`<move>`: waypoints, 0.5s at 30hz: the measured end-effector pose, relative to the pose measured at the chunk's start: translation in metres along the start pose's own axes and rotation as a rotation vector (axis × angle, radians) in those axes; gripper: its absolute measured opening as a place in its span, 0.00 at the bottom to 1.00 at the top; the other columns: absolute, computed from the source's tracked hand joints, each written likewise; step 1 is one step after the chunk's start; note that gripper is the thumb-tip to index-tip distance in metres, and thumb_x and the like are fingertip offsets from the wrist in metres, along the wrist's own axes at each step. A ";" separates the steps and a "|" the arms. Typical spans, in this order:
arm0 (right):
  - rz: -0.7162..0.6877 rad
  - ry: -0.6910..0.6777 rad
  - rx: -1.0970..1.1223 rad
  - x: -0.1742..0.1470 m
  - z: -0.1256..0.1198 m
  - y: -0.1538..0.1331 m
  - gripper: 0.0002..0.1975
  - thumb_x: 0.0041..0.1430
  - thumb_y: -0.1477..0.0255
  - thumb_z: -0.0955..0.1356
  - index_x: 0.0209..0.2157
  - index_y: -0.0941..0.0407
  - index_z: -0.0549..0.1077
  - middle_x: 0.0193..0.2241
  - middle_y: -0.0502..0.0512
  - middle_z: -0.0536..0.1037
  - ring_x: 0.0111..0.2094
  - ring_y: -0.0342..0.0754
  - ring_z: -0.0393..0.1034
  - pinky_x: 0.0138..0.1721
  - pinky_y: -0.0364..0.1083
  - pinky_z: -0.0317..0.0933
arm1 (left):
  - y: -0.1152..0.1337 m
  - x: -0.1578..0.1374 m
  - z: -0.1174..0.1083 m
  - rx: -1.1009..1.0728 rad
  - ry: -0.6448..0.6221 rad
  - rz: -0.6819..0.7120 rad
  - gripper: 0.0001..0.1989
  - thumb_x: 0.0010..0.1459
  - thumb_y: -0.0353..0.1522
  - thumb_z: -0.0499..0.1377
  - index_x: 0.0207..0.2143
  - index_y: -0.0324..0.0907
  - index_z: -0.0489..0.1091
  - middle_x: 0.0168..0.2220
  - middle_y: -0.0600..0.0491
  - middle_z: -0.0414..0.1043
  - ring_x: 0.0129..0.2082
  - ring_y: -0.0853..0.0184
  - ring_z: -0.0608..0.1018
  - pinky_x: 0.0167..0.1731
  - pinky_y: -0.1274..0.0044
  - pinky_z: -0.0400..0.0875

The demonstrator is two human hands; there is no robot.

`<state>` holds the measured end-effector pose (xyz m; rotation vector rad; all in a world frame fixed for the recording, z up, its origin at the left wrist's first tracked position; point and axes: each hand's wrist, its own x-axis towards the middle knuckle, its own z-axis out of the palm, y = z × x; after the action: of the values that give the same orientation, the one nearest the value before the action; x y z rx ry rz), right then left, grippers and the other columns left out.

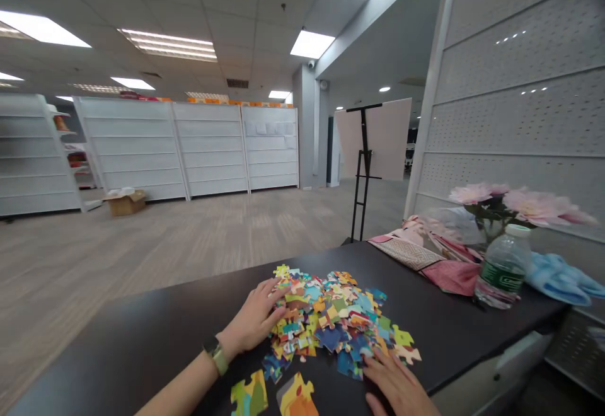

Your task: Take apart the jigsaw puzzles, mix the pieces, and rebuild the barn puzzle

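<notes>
A heap of colourful jigsaw puzzle pieces (331,306) lies on the dark tabletop (184,321). My left hand (254,316), with a watch (216,354) on its wrist, rests against the heap's left side, fingers stretched out over the edge pieces. At the lower right of the heap, my right hand (394,383) has its fingers spread, the tips touching pieces there. Nearer to me, between my forearms, sit a green and yellow puzzle piece (249,394) and an orange and yellow puzzle piece (299,397), apart from the heap. Neither hand grips anything that I can see.
On the table's right side stand a plastic bottle (505,271) and pink flowers (534,205), with a pink patterned cloth (432,255) and a blue cloth (562,277) beside them. Beyond the table are an easel (362,176), a cardboard box (125,203) and white shelving panels (212,148).
</notes>
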<state>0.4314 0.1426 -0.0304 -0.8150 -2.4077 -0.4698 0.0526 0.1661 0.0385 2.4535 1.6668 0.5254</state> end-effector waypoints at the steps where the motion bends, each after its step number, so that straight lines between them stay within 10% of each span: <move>1: 0.062 -0.026 0.012 -0.001 -0.001 0.005 0.15 0.64 0.64 0.69 0.51 0.50 0.78 0.51 0.55 0.82 0.52 0.57 0.77 0.51 0.51 0.74 | -0.006 -0.008 -0.002 -0.003 -0.010 -0.015 0.28 0.72 0.51 0.43 0.69 0.55 0.55 0.72 0.49 0.49 0.71 0.51 0.54 0.66 0.52 0.55; 10: 0.270 0.035 0.126 0.050 -0.012 -0.002 0.14 0.70 0.69 0.60 0.36 0.52 0.76 0.34 0.55 0.82 0.36 0.52 0.79 0.40 0.52 0.74 | -0.014 -0.092 -0.021 -0.051 -0.297 -0.046 0.43 0.62 0.59 0.53 0.72 0.58 0.41 0.74 0.51 0.40 0.73 0.47 0.43 0.67 0.44 0.38; 15: -0.142 0.138 0.219 0.082 0.010 -0.099 0.11 0.66 0.65 0.67 0.49 0.46 0.75 0.46 0.50 0.83 0.44 0.49 0.79 0.42 0.43 0.74 | -0.002 -0.099 0.002 0.089 -0.308 0.127 0.55 0.57 0.53 0.64 0.72 0.56 0.29 0.74 0.47 0.36 0.72 0.42 0.47 0.66 0.44 0.46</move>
<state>0.3096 0.1095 -0.0037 -0.5025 -2.3457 -0.2979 0.0187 0.0763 0.0146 2.5553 1.4494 0.0778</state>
